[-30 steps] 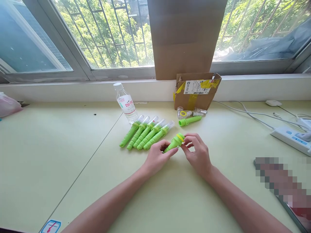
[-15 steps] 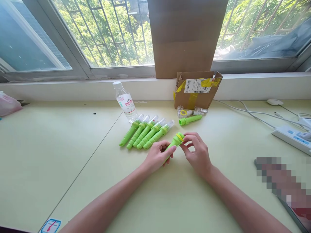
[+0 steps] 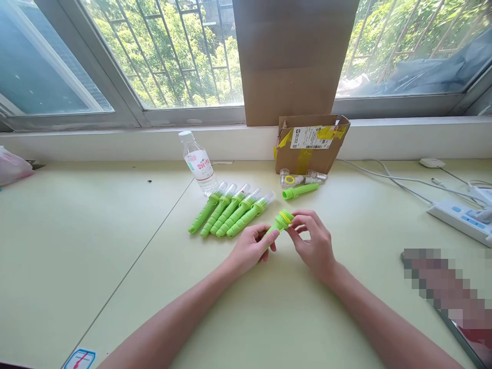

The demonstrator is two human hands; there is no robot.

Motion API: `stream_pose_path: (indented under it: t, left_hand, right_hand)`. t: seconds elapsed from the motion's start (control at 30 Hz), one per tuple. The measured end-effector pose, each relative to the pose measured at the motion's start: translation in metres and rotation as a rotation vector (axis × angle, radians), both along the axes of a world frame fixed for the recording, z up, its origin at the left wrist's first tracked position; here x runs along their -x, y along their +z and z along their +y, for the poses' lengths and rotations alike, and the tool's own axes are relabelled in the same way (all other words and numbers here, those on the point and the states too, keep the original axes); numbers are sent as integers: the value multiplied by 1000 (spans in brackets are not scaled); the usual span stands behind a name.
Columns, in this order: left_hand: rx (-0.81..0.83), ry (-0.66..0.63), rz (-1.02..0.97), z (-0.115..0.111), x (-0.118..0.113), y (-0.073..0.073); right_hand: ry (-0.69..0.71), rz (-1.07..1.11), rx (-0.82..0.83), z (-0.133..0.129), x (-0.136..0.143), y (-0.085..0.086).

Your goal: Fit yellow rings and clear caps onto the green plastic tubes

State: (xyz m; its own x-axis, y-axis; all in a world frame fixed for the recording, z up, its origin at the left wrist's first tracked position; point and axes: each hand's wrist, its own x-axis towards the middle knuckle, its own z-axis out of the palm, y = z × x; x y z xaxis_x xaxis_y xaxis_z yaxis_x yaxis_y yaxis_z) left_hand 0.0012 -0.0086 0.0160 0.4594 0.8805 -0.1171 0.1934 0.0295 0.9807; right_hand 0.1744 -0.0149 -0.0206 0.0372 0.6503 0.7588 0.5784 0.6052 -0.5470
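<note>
My left hand (image 3: 254,245) is wrapped round a green tube (image 3: 277,224) with a threaded, wider upper end that tilts up to the right. A yellow ring (image 3: 286,217) circles that end, and the fingertips of my right hand (image 3: 313,241) pinch at its right side. Several green tubes with clear caps (image 3: 235,211) lie side by side, just left of and behind my left hand. Behind my right hand lies another green tube (image 3: 300,191) without a cap, beside clear parts (image 3: 315,176) and a second yellow ring (image 3: 289,180).
A water bottle (image 3: 200,165) stands behind the capped tubes. An open cardboard box (image 3: 307,154) is at the back. To the right are a power strip (image 3: 459,221), cables and a blurred phone-like object (image 3: 449,302). A pink bag (image 3: 13,166) is far left.
The yellow ring sits slightly more tilted on the held tube, and my right fingers have shifted a little. The view has moved very slightly.
</note>
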Motion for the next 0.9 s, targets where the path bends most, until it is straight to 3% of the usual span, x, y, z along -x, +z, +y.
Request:
stream_pose_path:
  t: [0.2, 0.9]
  left_hand:
    - [13, 76, -13, -1, -1, -5]
    - [41, 7, -64, 1, 2, -1]
  right_hand:
    - [3, -11, 6, -1, 2, -1]
    - [5, -19, 15, -2, 3, 2]
